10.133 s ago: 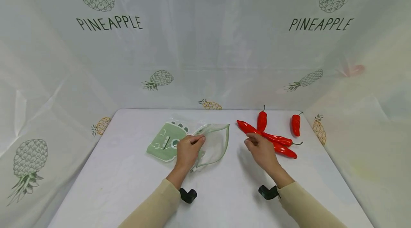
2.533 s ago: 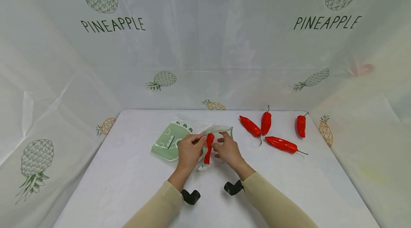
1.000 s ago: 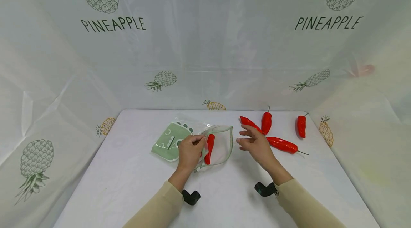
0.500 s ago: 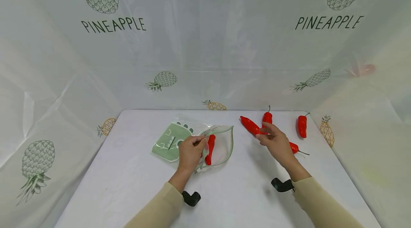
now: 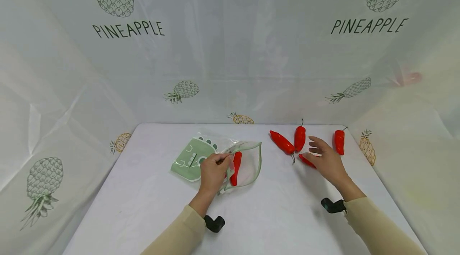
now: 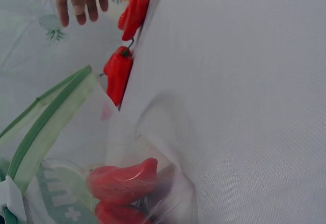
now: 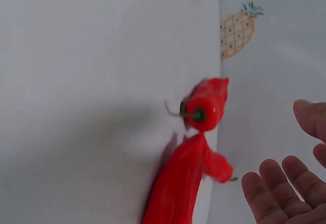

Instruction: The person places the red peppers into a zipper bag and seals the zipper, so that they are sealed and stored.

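My left hand pinches the near rim of a clear bag with a green edge, which lies on the white table. One red pepper lies inside the bag; the left wrist view shows this pepper through the plastic. My right hand hovers open over a loose red pepper and hides most of it. Three more peppers lie beyond it: one, a second and a third. In the right wrist view a long pepper lies beside my fingers.
A pale sheet printed with pineapples closes in the table at the back and both sides. The green printed part of the bag lies left of my left hand. The table's right edge runs close to the peppers.
My right hand has left the bag's mouth and moved right, over the loose peppers. One pepper went into the bag since the earliest frame. The left hand has kept its hold.
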{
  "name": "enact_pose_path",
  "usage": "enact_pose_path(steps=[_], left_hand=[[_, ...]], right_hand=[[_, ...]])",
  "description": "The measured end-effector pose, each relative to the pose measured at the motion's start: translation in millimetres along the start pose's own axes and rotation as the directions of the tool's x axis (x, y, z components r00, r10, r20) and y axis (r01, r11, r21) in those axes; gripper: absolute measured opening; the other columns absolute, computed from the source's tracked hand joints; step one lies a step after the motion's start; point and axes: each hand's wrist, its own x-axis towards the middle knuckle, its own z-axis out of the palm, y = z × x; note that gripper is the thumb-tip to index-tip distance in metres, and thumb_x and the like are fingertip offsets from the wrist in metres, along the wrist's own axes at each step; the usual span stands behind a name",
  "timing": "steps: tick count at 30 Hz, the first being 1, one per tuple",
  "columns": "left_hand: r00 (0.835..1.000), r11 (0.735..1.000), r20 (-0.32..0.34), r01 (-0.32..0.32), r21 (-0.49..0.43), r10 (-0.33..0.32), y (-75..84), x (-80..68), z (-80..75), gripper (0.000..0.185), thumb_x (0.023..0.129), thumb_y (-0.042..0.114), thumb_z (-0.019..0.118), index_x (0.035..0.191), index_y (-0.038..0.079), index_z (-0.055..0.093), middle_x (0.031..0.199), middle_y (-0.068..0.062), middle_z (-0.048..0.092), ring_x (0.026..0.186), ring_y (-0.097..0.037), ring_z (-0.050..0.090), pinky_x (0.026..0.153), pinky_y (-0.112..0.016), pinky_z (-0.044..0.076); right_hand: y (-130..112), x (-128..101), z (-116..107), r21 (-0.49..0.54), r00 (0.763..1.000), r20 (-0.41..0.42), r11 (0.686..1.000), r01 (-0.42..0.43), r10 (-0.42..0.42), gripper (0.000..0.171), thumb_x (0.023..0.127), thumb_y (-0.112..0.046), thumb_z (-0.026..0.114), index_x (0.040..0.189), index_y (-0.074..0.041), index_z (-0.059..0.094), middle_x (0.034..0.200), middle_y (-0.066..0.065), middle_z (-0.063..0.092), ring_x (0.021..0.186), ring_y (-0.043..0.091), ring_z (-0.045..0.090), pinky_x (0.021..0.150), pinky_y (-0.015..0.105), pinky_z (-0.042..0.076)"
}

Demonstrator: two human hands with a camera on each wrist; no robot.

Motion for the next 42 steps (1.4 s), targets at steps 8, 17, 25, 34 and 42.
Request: enact_pose_path(steps=[8,17,25,34,42], left_hand=[[1.000,1.000,-0.005,0.004,-0.015,-0.005,-0.4,0.0,0.7,0.011,0.096,0.016,0.078,0.102,0.011,0.085,0.088,-0.004,0.070,0.076,-0.014,0.059,0.057,-0.017,0.050],[1.000,0.999,0.004,0.026,-0.022,-0.026,-0.5,-0.6,1.8,0.012,0.096,0.018,0.078,0.104,0.011,0.084,0.088,-0.003,0.069,0.077,-0.014,0.059,0.057,-0.018,0.050],[0.999,0.999,0.006,0.041,-0.015,-0.041,-1.0,-1.0,2.2,0.012,0.096,0.019,0.077,0.103,0.011,0.084,0.087,-0.002,0.068,0.076,-0.014,0.060,0.056,-0.018,0.050],[0.999,0.998,0.011,0.052,-0.025,-0.051,-1.0,-1.6,2.2,0.012,0.096,0.019,0.078,0.103,0.012,0.084,0.087,-0.002,0.068,0.075,-0.014,0.060,0.056,-0.018,0.050],[0.999,0.999,-0.007,0.034,-0.038,-0.034,0.3,-1.3,3.0,0.010,0.095,0.016,0.078,0.100,0.010,0.084,0.087,-0.004,0.070,0.075,-0.012,0.060,0.056,-0.018,0.050]], right_hand=[[27.7,9.3,-14.6,-0.101,0.996,0.085,0.995,-0.004,0.012,0.081,0.100,-0.026,0.073,0.165,-0.007,0.029,0.154,0.035,0.045,0.133,0.058,0.049,0.097,0.065,0.056],[56.2,14.7,-20.3,-0.143,0.984,0.171,0.989,-0.021,0.046,0.082,0.097,-0.020,0.074,0.164,-0.004,0.029,0.155,0.037,0.039,0.134,0.058,0.042,0.094,0.064,0.058],[71.4,17.4,-15.3,-0.121,0.969,0.217,0.988,-0.092,0.117,0.087,0.097,-0.018,0.075,0.166,-0.006,0.024,0.157,0.036,0.035,0.136,0.058,0.040,0.102,0.067,0.052],[75.2,17.0,-11.3,-0.153,0.966,0.225,0.984,-0.090,0.123,0.082,0.098,-0.016,0.073,0.165,-0.004,0.027,0.147,0.038,0.048,0.126,0.053,0.051,0.101,0.064,0.053],[73.7,13.6,-7.6,-0.142,0.963,0.216,0.981,-0.130,0.158,0.079,0.099,-0.019,0.072,0.162,-0.001,0.029,0.147,0.039,0.049,0.127,0.053,0.051,0.100,0.062,0.055]])
